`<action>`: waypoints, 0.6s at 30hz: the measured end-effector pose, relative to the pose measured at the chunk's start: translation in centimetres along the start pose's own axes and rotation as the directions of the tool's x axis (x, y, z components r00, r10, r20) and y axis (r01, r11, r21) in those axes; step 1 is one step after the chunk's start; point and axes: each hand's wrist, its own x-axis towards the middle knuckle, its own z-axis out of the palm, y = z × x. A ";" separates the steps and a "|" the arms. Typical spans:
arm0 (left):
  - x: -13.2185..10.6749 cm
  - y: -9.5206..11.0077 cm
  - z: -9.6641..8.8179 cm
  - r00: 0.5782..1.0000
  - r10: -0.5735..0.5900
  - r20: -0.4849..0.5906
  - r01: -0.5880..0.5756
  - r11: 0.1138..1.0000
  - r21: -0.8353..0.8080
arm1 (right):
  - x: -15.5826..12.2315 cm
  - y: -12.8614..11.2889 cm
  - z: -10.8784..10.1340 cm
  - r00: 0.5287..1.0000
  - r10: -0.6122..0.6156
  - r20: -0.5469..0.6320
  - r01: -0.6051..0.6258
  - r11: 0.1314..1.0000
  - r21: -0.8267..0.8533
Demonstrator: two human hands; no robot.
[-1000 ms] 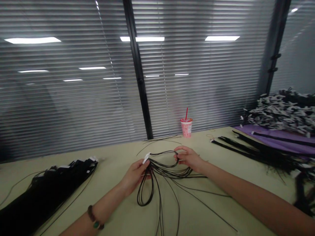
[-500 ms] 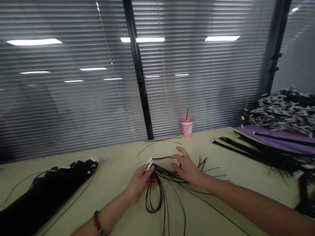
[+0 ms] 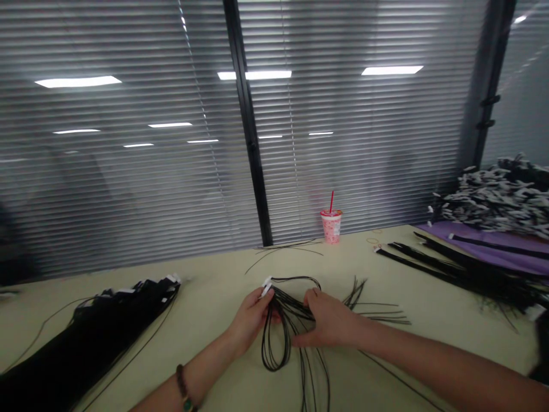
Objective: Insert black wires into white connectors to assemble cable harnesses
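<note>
As the table point(image 3: 206, 300) stretches pale from nine o'clock to three, all eyes go to the middle of the dial, where a spray of thin black wires point(image 3: 288, 300) spreads between two hands. The right hand point(image 3: 334, 320), in from four o'clock, reaches over the strands with thumb and visible fingers apart — wires run through that gap, and whether hidden fingers clamp any, I can't tell. The left hand point(image 3: 251, 317), in from eight, has its thumb and fingers pinched on the white plug point(image 3: 266, 284) heading the spray. A sensible hold, it seems: the strands fan from that plug, so pinning it probably steadies the lot. One batch loops down beside the left fingers, likely out of the others' way.

Round the dial now! Blinds point(image 3: 150, 189) fill the back beyond the far edge. A fat black bundle point(image 3: 98, 337) lies at nine, a white-tipped heap point(image 3: 506, 194) at two by a purple sheet point(image 3: 493, 257), flat black strips point(image 3: 420, 267) nearer three — all set aside, I'd judge, for elbow room. A pink cup point(image 3: 331, 228) stands at one, well apart from the fingers; stray wires point(image 3: 285, 248) lie at twelve. The real obstacle is close in: crossing strands, partly covered by the right palm.
</note>
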 end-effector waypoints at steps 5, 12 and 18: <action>0.0 0.1 -0.1 1.000 -0.013 -0.011 0.013 1.000 -0.028 | 0.5 0.7 -0.2 0.990 -0.067 0.121 0.050 0.989 0.142; 0.1 0.4 -0.1 0.999 -0.028 -0.016 0.028 0.998 -0.055 | 1.4 1.6 0.0 0.982 -0.095 0.164 0.035 0.942 0.334; -0.2 0.6 0.0 0.998 -0.049 0.045 0.052 0.997 -0.053 | 2.1 2.6 -0.3 0.956 -0.105 0.274 -0.029 0.895 0.446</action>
